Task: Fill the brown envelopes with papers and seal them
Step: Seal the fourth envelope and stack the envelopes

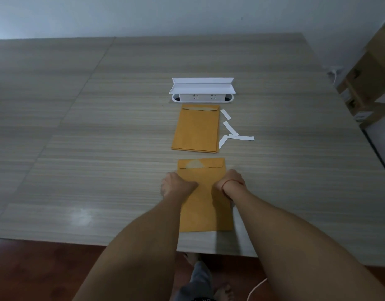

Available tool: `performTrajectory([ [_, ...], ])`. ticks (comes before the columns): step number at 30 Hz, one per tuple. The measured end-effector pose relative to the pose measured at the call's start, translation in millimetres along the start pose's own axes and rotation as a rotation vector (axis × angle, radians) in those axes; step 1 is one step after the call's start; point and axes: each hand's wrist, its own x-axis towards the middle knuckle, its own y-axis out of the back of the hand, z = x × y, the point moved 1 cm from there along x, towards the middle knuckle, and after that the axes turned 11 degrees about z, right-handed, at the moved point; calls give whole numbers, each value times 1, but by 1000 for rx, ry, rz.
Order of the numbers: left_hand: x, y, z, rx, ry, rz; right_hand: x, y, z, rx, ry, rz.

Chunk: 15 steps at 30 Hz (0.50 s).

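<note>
**Both fists press on the near envelope**

A flat brown paper envelope (203, 192) lies at the near edge of the wood-grain table (100, 148), flap folded down. The left hand (176, 184) and right hand (229, 180) — both clenched, grasping nothing — rest on its side edges. Beyond lies a stack of brown envelopes (197, 129), white paper strips (230, 131) just beside it.

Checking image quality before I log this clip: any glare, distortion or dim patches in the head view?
Head view: dim, flat lighting overall; a soft glare patch on the table left of the left hand; wide-angle bending curves the table edges; the cardboard box at the right edge looks soft; the near envelope and both hands, including the right hand, stay reasonably sharp.
</note>
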Motion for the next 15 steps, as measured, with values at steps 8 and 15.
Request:
performTrajectory([
  [8, -4, 3, -1, -284, 112, -30, 1, 4, -6, 290, -164, -160],
  [15, 26, 40, 35, -313, -66, 61, 21, 27, -50, 451, -79, -33],
])
